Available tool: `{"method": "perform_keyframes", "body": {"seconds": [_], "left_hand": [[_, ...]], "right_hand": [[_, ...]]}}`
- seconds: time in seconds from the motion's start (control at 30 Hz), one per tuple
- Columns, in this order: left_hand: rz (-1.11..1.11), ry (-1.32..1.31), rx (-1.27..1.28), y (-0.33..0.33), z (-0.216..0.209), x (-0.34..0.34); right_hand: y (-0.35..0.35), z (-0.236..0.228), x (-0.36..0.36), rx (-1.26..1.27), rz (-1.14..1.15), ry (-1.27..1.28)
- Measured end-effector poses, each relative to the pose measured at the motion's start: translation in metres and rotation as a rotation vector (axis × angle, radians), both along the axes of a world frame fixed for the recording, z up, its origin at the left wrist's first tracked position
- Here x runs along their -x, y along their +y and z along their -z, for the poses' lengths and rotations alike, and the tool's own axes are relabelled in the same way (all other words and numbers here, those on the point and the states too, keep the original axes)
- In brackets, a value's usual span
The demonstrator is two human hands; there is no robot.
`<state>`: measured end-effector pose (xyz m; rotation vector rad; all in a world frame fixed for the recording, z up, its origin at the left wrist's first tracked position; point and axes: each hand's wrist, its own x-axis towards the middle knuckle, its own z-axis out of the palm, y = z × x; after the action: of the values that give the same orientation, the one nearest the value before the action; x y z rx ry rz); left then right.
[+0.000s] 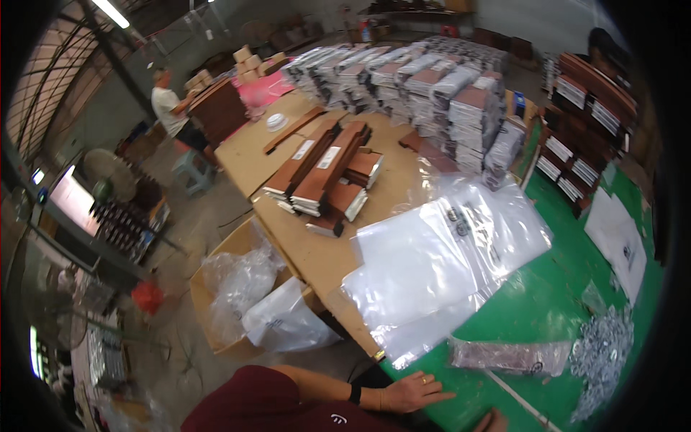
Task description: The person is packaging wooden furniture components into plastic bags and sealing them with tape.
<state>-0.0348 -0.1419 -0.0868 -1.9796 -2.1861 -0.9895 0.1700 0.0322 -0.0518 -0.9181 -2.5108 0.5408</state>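
My left hand rests at the near edge of the green tabletop, its fingers stretched out and nothing in them. A ring and a dark wristband show on it. At the lower edge, only a few fingertips of my right hand come into view; the rest is cut off. Just beyond both hands lies a brown wooden piece wrapped in a clear plastic bag. A pile of small grey metal parts is to its right. Farther off, flat clear plastic bags lie spread in a stack.
Unwrapped brown wooden pieces are stacked on the cardboard-covered tabletop. Rows of bagged pieces stand behind. An open cardboard box with loose plastic is at the left. Wooden pieces are piled at right. Another person stands far left.
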Motion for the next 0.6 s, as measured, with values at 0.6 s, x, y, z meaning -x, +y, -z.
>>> {"method": "perform_keyframes", "body": {"seconds": [0.6], "left_hand": [[0.031,0.059,-0.109,-0.002,0.003,0.003]], "right_hand": [[-0.002,0.012,0.001,-0.077,0.043,0.074]]}}
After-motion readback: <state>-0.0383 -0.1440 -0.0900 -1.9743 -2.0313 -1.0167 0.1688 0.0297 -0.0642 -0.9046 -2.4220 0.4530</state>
